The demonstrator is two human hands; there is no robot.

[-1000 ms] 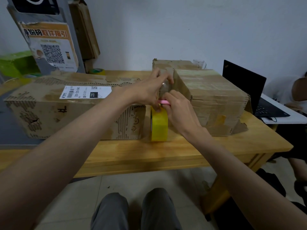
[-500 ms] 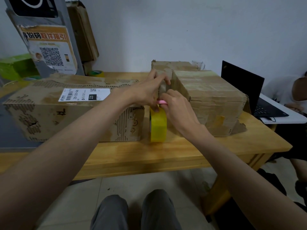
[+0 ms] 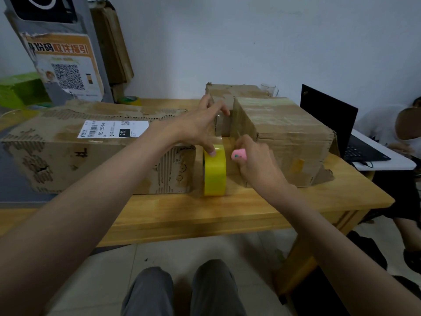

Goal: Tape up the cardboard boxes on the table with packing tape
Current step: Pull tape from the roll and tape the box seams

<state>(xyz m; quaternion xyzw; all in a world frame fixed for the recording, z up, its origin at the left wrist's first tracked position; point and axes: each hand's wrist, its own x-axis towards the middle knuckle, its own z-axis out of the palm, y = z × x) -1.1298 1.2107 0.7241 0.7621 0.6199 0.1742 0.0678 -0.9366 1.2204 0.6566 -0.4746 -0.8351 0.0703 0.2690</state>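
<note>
My left hand pinches clear tape off the yellow roll, standing near the table's front edge between 2 boxes. My right hand grips a pink cutter.

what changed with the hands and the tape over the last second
The right hand, gripping the pink cutter, drew back toward the person and to the right, away from the left hand, so the two no longer meet. The left hand's thumb still presses the top of the yellow tape roll, its fingers holding a clear tape strip up. The roll, both boxes and table stayed put.
</note>
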